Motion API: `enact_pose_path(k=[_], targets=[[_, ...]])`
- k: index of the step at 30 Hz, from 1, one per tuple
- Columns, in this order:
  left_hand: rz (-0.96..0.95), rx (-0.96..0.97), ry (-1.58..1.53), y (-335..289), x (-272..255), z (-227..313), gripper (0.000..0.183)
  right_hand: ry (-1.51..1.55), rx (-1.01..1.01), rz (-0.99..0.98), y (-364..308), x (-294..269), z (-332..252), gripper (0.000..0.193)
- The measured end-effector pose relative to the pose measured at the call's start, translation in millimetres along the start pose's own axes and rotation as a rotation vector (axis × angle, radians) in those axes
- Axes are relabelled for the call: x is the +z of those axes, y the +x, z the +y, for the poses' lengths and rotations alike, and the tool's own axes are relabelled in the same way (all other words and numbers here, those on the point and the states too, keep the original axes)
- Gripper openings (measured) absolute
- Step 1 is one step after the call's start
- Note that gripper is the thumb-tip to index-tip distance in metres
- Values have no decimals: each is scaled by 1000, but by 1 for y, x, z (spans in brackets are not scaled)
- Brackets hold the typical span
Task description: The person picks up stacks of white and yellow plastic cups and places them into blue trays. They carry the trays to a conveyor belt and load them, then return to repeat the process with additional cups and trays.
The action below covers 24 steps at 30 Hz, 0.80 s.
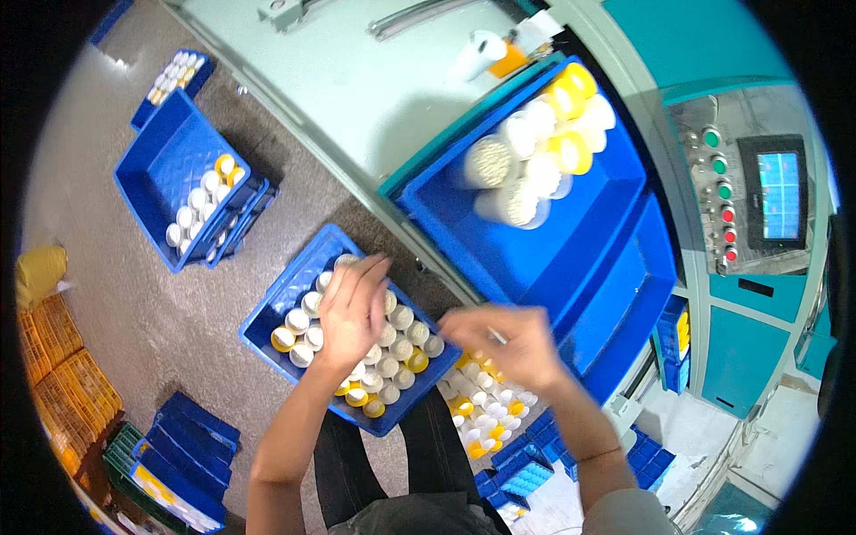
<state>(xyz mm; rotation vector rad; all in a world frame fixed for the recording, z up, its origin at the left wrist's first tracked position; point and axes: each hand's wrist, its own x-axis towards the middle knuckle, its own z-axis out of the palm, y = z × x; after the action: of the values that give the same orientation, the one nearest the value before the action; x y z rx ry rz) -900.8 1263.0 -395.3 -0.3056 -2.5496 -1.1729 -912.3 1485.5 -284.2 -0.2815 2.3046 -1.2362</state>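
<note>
A blue tray [294,272] stands in front of my legs, holding rows of small round white and yellow containers [389,366]; several are open-topped with pale contents. Over the tray's middle, my left hand [353,301] has its fingers stretched out across the containers and hides some of them. My right hand [510,343] is beside the tray's right corner, smeared by motion, with fingers curled and a small whitish thing at them that I cannot make out. Beyond it sits a large blue bin [580,236] with bead-filled tubs [489,162] and white and yellow ones heaped at its far end.
A machine control panel [729,183] with buttons and a screen stands at right. On the floor at left are another blue tray [147,174], orange crates [78,388] and stacked blue trays [192,446]. More white and yellow containers [489,410] lie below my right arm.
</note>
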Motion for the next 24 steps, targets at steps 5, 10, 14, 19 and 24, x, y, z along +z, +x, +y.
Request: enact_pose_path(k=[5, 10, 14, 19, 24], targets=[[-64, 429, 107, 167, 43, 68, 33, -847, -280, 689, 114, -182, 33, 26], [-405, 541, 521, 227, 83, 78, 12, -843, 37, 167, 216, -254, 70, 35], [-367, 649, 588, 239, 83, 74, 9, -1018, 58, 68, 227, -244, 51, 38], [-83, 745, 434, 224, 12, 98, 6, -1017, -92, 301, 159, -242, 4, 36], [-18, 648, 427, 148, -132, 109, 16, -1116, -442, 420, 63, -176, -73, 28]])
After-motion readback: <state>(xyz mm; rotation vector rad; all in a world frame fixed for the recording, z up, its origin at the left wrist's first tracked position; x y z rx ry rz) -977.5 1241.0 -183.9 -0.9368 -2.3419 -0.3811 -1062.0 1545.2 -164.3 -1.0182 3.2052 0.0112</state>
